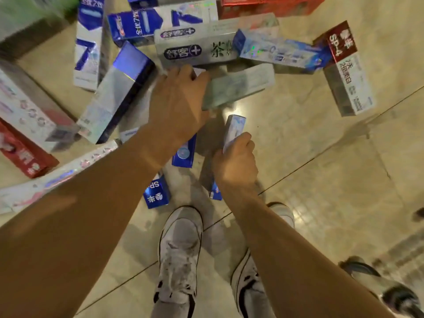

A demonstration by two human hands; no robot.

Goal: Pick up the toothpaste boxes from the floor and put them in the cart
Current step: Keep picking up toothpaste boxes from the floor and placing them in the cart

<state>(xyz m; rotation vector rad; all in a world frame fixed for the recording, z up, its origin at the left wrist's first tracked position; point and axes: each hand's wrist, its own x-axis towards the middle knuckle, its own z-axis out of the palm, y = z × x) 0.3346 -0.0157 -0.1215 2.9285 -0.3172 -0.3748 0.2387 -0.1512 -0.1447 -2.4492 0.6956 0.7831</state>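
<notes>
Many toothpaste boxes lie scattered on the tiled floor (321,180). My left hand (177,106) grips the end of a pale grey-green box (238,86) near the middle of the pile. My right hand (236,161) holds a slim white-and-blue box (234,130), its end sticking up past my fingers. Just beyond my left hand lies a grey box with dark lettering (197,50). A blue box (157,195) stands on end near my feet. No cart is in view.
My two white sneakers (180,255) stand at the bottom centre. Red boxes (20,150) lie at the far left, blue-and-white ones (88,42) at the top left, a red-and-grey box (344,67) at the right. A dark blurred object (394,292) sits at the bottom right.
</notes>
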